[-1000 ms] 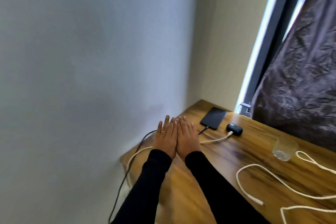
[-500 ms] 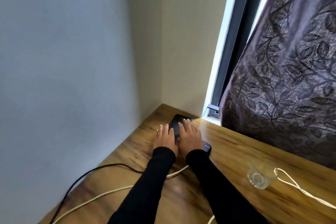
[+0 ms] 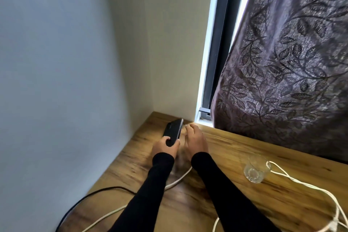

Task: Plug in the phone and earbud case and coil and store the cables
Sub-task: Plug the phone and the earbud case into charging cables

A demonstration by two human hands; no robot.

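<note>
My left hand (image 3: 164, 147) grips the near end of the black phone (image 3: 173, 129) and tilts it up on its long edge in the far corner of the wooden table (image 3: 235, 149). Just right of the phone, my right hand (image 3: 195, 140) lies palm down with its fingers spread and nothing visibly in it. The earbud case is hidden, possibly under that hand. A black cable (image 3: 98, 193) and a white cable (image 3: 175, 181) run from the table's left edge toward my hands, passing under my left arm.
A clear drinking glass (image 3: 256, 169) stands at the right, with another white cable (image 3: 308, 186) looping past it toward the near right edge. Walls close the corner at the left and back. A dark leaf-patterned curtain (image 3: 286, 73) hangs over the table's far right.
Both hands reached forward from flat on the table to the phone and case. My left hand has taken hold of the phone and raised it on edge. The view shifted toward the corner.
</note>
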